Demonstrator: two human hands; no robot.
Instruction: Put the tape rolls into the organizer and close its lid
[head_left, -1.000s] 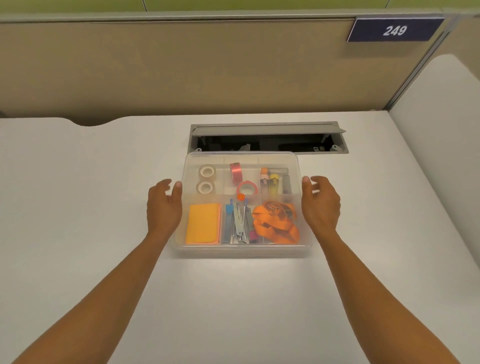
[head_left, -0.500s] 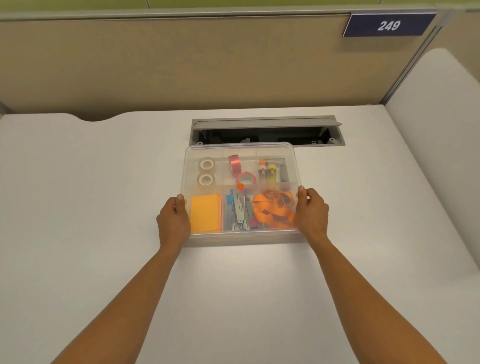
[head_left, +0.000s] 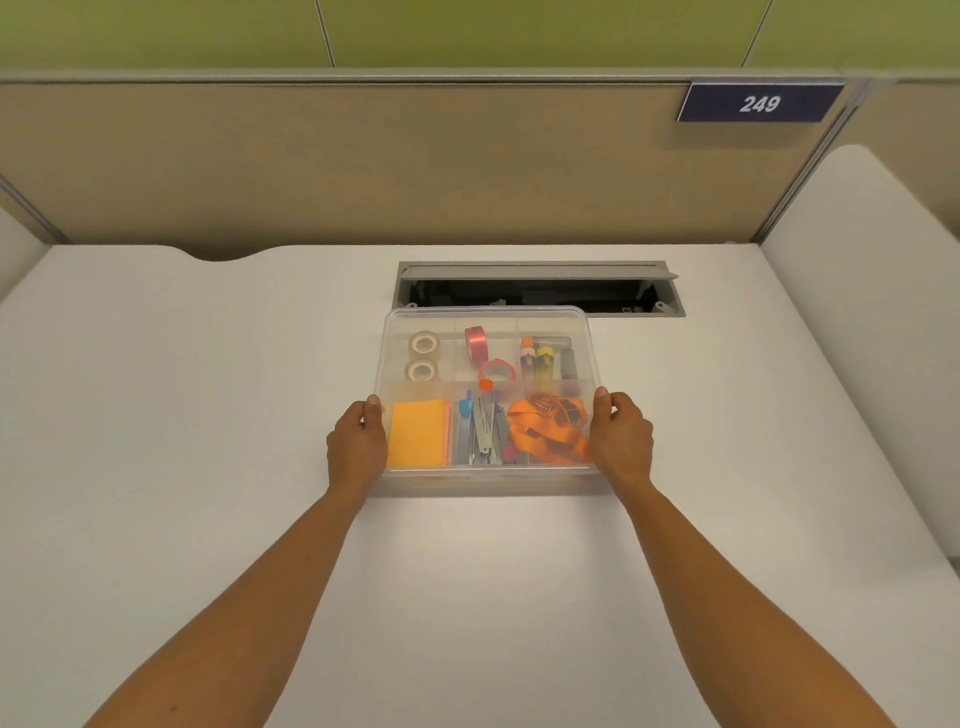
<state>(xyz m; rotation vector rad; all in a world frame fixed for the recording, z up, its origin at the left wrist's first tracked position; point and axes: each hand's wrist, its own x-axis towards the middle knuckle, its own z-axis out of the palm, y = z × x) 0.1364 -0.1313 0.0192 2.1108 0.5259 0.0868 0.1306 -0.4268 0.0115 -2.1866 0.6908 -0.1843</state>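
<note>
Though laid flat over the organizer (head_left: 488, 475), hard to call the lid (head_left: 569, 326) snapped home: no catch or gap readable through the clear plastic. Standing square on the white desk (head_left: 208, 415), just in front of the open cable slot (head_left: 540, 299), long side running left to right. Inside, at the far left, two clear tape rolls (head_left: 423, 356); in the next section, two pink rolls (head_left: 475, 343), one upright, one flat. Nothing of the sort left out on the desk, so judged nearly done.

Left hand (head_left: 357, 448) clamped on the left short end, thumb hooked over the lid's rim, other digits hidden down the wall. Right hand (head_left: 622, 442) mirrored on the right short end, thumb likewise on top. Both set toward the near corners, equally close, with the box lying directly between them and its far edge well beyond either thumb.

Probably pressing the near edge down. Next, likely, sliding both grips along the short ends toward the far corners and pressing there. Worth watching for the box skidding toward the slot under a forward push.
</note>
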